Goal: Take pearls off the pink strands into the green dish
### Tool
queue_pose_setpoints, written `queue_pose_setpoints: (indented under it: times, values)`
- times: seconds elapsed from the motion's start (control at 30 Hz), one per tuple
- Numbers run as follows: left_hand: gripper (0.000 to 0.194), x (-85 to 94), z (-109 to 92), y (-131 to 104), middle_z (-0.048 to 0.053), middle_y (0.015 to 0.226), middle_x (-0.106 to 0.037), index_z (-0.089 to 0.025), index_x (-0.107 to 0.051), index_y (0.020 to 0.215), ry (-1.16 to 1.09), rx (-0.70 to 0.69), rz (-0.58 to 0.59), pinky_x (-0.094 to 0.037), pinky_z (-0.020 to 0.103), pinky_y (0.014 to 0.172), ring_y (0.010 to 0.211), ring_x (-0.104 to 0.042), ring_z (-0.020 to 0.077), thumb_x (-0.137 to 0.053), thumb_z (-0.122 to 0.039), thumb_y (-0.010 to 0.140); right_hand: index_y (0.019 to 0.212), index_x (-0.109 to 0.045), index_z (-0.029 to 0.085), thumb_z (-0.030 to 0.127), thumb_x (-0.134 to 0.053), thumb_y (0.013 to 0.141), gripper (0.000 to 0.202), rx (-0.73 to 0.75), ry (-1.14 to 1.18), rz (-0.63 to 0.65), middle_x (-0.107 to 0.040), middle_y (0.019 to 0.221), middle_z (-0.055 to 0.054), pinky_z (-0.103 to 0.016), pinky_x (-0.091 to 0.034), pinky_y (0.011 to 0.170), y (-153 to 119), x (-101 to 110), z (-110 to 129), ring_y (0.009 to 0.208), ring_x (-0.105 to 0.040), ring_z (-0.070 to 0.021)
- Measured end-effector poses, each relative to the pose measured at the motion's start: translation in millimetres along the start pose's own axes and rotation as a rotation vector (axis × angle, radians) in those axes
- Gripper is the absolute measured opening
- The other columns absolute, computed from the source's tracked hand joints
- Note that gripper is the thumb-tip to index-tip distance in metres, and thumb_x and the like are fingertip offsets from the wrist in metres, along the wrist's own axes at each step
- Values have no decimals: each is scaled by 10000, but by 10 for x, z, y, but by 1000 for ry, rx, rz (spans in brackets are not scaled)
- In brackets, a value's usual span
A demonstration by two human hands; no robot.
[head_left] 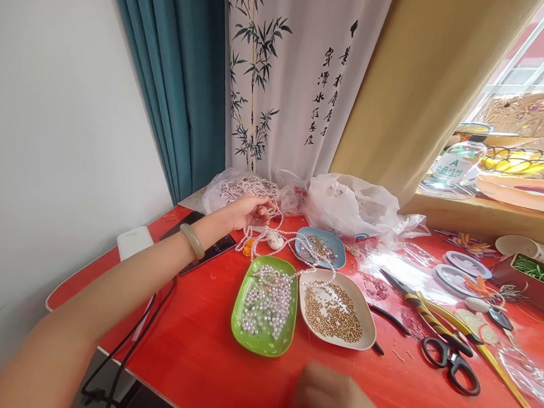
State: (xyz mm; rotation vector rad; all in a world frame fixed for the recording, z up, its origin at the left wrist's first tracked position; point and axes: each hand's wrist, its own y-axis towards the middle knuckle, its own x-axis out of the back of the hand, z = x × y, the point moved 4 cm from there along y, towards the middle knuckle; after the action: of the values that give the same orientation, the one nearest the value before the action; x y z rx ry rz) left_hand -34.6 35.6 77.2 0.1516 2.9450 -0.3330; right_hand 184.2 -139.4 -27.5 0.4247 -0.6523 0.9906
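right hand (329, 392): total blur, can't tell its grip, arm chopped at the bottom
phone (216, 248): partly hidden behind the left forearm (133, 282)
red box (521, 288): sliced off by the right edge

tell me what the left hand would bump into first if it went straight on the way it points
Beyond the pearly bead strands at its fingers, the left hand would probably meet the crumpled clear plastic; depth is unclear.
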Motion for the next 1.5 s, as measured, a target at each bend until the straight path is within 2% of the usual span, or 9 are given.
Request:
queue_pose_setpoints:
  times: [0.1,0.2,0.37,0.43,0.7,0.97,1.13,1.33,1.5]
  values:
    - [197,12,-99,-38,-44,403,-390,-120,-558,657,127,-16,1,-484,235,514,430,-517,101,-442,-168,809,880,-612,216,299,-331,873,293,39,-72,-101,-590,853,-64,-249,-427,690,255,415,169,766,-541,-131]
    - [189,-23,-279,-98,-46,385,-371,-120,-573,647,255,-107,17,-459,218,498,419,-503,97,-474,-177,797,840,-620,206,312,-429,831,218,-83,30,-266,-624,828,-41,-278,-433,708,573,789,142,762,-566,-145]
    - [231,-177,-615,-272,-60,354,-300,-113,-588,659,312,-289,27,-431,227,511,412,-501,104,-471,-233,819,866,-574,137,301,-424,825,226,-321,708,-452,-627,827,-88,-280,-460,717,1166,1091,-243,740,-592,-140]
    - [227,-266,-748,-359,-60,343,-296,-109,-590,667,315,-342,31,-420,226,514,403,-499,104,-473,-227,822,895,-553,113,261,-421,820,213,-384,786,-472,-623,791,-100,-276,-464,696,1378,1129,-380,692,-593,-134]
    - [209,-579,-1348,-527,-70,364,-285,-103,-581,725,287,-505,-16,-433,217,571,453,-519,89,-447,-215,839,1072,-535,133,386,-560,707,445,-223,159,-438,-573,830,-33,-247,-407,668,1901,1315,-353,716,-525,-125]
    - [292,-871,-1629,-759,-73,374,-285,-78,-566,745,537,-759,155,-439,220,561,417,-496,71,-329,-184,879,628,-559,135,290,-460,733,211,-248,-110,-411,-493,562,-1,-242,-349,559,2250,1478,-396,596,-479,-134]
    - [253,-735,-1543,-740,-70,364,-287,-81,-574,728,413,-693,112,-434,216,552,411,-498,79,-388,-193,858,664,-593,161,166,-524,656,70,-282,-224,-488,-579,730,-75,-288,-357,682,2164,1753,-431,798,-528,-218]
    - [184,-338,-1520,-376,-70,380,-328,-120,-538,765,19,-520,-114,-445,212,589,458,-531,88,-413,-225,848,930,-622,165,162,-510,673,281,-173,-188,-444,-609,806,-34,-254,-384,713,2102,1822,-382,788,-532,-167]
    - [206,-165,-1664,-15,-69,359,-328,-132,-534,700,327,-587,-243,-430,208,566,390,-479,80,-421,-227,843,1005,-613,158,238,-457,754,306,-42,154,-303,-597,750,-6,-215,-423,636,2094,1678,-316,664,-519,-103]
